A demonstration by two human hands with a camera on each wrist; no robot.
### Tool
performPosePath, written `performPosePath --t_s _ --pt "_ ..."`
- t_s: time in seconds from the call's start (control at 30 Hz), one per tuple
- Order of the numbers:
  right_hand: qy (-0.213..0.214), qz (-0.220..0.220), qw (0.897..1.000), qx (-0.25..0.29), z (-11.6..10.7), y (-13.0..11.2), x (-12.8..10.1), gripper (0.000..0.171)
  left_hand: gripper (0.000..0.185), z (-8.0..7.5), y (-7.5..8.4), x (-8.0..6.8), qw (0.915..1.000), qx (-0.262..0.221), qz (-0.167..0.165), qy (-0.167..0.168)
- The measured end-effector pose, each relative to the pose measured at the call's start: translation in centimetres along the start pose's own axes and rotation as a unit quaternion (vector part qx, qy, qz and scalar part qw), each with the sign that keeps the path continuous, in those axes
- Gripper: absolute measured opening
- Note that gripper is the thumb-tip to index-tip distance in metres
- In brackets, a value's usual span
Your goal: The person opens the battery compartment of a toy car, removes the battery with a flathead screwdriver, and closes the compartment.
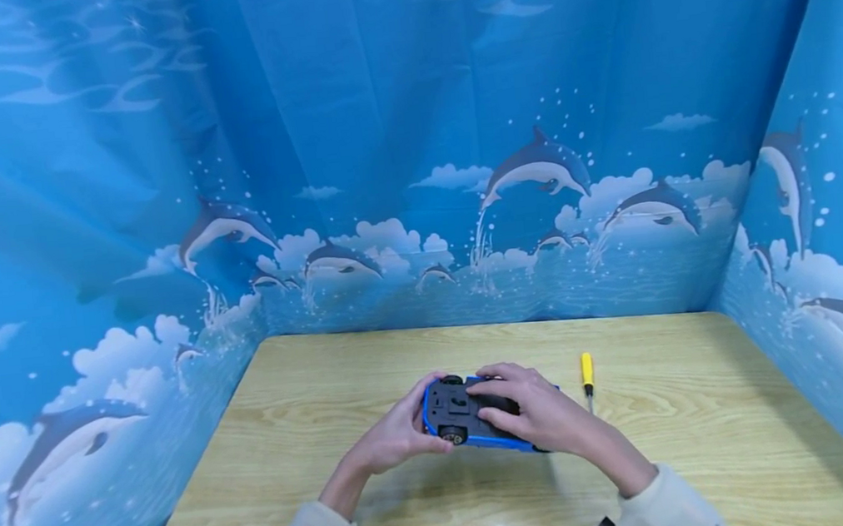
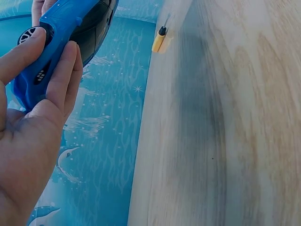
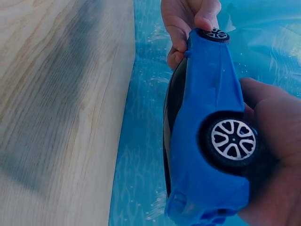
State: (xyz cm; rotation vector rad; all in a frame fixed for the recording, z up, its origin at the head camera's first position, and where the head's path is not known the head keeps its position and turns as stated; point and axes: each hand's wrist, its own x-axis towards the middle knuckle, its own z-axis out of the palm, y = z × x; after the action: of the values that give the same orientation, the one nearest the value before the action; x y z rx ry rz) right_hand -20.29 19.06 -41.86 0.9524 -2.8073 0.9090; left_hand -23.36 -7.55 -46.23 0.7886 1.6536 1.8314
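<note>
A blue toy car [image 1: 472, 415] is held upside down above the wooden table [image 1: 327, 388], its black underside and wheels facing up. My left hand [image 1: 400, 433] grips its left end, fingers curled round the blue body [image 2: 51, 42]. From the other side my right hand [image 1: 536, 412] holds the car's right end, fingers lying over the black chassis. In the right wrist view the car [image 3: 207, 136] shows its blue side and a silver-spoked wheel [image 3: 233, 139], with the left hand [image 3: 188, 23] at the far end. A yellow-handled screwdriver [image 1: 587, 375] lies on the table just right of my right hand.
Blue dolphin-print curtains [image 1: 413, 172] wall the table on the left, back and right. The screwdriver [image 2: 159, 39] also appears in the left wrist view, lying on the wood. Pale sleeves cover both forearms at the table's near edge.
</note>
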Motion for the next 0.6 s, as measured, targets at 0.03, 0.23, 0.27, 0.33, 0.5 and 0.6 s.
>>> performPosePath --t_s 0.03,0.23,0.27,0.33,0.5,0.6 --pt "-0.003 -0.001 1.0 -0.003 -0.02 0.02 -0.01 0.036 0.098 0.0 -0.02 -0.01 1.0 0.0 0.0 0.001" --pt "-0.013 -0.009 1.0 -0.023 -0.16 -0.04 0.29 0.035 0.098 -0.18 -0.09 -0.11 1.0 0.007 0.005 0.004" --pt "-0.013 -0.012 1.0 -0.025 -0.17 -0.06 0.37 0.034 0.097 -0.22 -0.09 -0.12 0.9999 0.009 0.005 0.003" --pt "-0.015 -0.014 0.999 -0.025 -0.18 -0.08 0.48 0.033 0.096 -0.27 -0.16 -0.12 0.9999 0.009 0.006 0.001" --pt "-0.016 -0.009 1.0 -0.002 0.14 0.09 0.59 0.032 0.096 -0.18 -0.43 -0.02 0.9999 0.016 0.003 -0.002" --pt "-0.01 -0.004 1.0 0.012 0.5 0.33 0.59 0.031 0.096 -0.1 -0.58 0.02 0.9996 0.027 0.0 -0.002"
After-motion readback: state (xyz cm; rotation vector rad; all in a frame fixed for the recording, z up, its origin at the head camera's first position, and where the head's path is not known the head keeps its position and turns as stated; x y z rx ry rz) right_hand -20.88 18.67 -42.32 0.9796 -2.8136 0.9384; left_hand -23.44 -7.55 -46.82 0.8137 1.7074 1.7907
